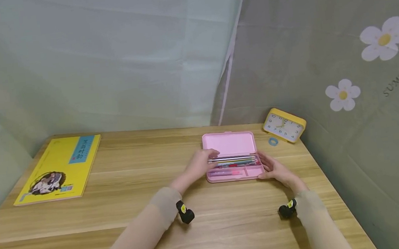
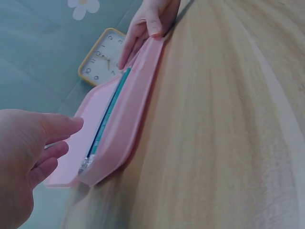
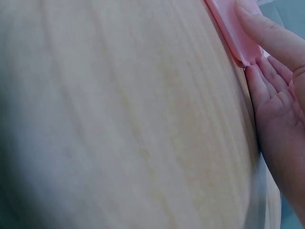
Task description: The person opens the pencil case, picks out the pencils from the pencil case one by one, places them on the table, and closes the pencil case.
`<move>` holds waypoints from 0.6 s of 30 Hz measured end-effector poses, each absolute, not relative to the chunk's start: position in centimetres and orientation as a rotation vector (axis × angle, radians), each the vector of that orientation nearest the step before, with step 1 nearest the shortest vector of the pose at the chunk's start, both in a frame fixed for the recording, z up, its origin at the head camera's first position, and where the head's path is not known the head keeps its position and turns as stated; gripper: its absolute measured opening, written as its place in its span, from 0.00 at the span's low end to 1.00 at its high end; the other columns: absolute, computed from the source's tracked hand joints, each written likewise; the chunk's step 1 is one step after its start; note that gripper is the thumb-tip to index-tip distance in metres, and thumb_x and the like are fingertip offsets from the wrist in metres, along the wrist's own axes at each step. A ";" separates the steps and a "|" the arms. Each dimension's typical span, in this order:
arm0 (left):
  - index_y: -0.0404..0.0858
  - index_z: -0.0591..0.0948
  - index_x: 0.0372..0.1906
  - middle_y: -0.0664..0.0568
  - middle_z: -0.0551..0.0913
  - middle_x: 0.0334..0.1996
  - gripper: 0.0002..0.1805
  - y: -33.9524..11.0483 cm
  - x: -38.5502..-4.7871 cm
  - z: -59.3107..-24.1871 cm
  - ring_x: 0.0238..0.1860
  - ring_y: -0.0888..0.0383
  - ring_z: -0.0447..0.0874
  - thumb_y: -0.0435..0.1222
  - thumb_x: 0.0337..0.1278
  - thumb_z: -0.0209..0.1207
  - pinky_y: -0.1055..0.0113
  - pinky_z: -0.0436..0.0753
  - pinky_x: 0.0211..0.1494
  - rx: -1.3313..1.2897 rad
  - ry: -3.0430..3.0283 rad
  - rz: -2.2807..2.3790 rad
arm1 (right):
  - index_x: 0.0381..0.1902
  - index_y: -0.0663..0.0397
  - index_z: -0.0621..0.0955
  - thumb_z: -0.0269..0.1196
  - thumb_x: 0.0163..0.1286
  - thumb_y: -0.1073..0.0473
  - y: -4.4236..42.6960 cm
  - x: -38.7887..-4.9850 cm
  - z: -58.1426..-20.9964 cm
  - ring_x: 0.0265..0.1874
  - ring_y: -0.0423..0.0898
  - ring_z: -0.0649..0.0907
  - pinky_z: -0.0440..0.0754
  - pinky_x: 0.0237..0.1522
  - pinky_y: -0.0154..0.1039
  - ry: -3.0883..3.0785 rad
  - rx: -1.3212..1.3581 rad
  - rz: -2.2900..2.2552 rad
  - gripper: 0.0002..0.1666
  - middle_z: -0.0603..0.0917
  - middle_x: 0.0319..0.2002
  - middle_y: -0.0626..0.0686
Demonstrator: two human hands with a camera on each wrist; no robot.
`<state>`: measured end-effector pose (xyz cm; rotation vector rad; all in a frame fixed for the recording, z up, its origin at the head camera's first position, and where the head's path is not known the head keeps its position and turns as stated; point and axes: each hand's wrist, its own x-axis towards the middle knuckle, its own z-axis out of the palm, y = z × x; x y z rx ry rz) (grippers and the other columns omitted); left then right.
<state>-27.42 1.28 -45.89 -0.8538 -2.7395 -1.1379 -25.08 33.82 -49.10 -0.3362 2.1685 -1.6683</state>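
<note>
A pink pencil case [image 1: 229, 144] lies on the table with its lid swung back. Several pencils [image 1: 233, 164] fill its back compartment, and a purple-and-pink pen [image 1: 225, 173] lies in the front one. My left hand [image 1: 199, 163] is at the case's left end; in the left wrist view this hand [image 2: 28, 152] has loosely bent fingers that hold nothing and look apart from the case. My right hand [image 1: 276, 168] holds the right end, its thumb at the front corner and its fingers along the side, as the right wrist view of the hand [image 3: 281, 90] confirms.
A yellow clock [image 1: 284, 125] stands at the back right, with a small blue ring [image 1: 273, 141] beside it. On the far left lies a yellow book [image 1: 58, 167]. Curtains [image 1: 123, 59] hang behind the wooden table [image 1: 233, 234] and along its right side.
</note>
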 end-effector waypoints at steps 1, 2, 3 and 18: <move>0.32 0.82 0.49 0.43 0.87 0.45 0.18 1.3 -27.4 -46.0 0.46 0.49 0.86 0.29 0.51 0.68 0.58 0.83 0.54 -0.851 -2.746 -1.135 | 0.77 0.64 0.42 0.67 0.60 0.71 33.8 -25.1 -49.1 0.76 0.64 0.47 0.63 0.66 0.23 2.167 -0.338 -1.672 0.59 0.43 0.77 0.66; 0.32 0.83 0.48 0.43 0.88 0.44 0.17 1.4 -27.4 -46.1 0.45 0.50 0.86 0.29 0.50 0.69 0.58 0.84 0.53 -0.849 -2.750 -1.135 | 0.77 0.64 0.42 0.67 0.60 0.71 33.8 -25.1 -49.1 0.76 0.64 0.47 0.63 0.66 0.22 2.167 -0.343 -1.672 0.59 0.43 0.77 0.67; 0.32 0.83 0.48 0.43 0.88 0.43 0.17 1.5 -27.5 -46.3 0.45 0.50 0.87 0.29 0.50 0.69 0.59 0.84 0.52 -0.849 -2.756 -1.138 | 0.77 0.64 0.42 0.67 0.60 0.70 33.8 -25.1 -49.1 0.76 0.64 0.47 0.63 0.65 0.21 2.166 -0.341 -1.677 0.59 0.43 0.77 0.66; 0.32 0.85 0.43 0.46 0.88 0.33 0.12 2.3 -27.7 -46.7 0.37 0.54 0.87 0.27 0.51 0.67 0.63 0.85 0.46 -0.853 -2.811 -1.119 | 0.77 0.63 0.43 0.68 0.59 0.70 33.9 -25.1 -49.4 0.76 0.64 0.47 0.65 0.61 0.17 2.160 -0.359 -1.694 0.60 0.43 0.78 0.66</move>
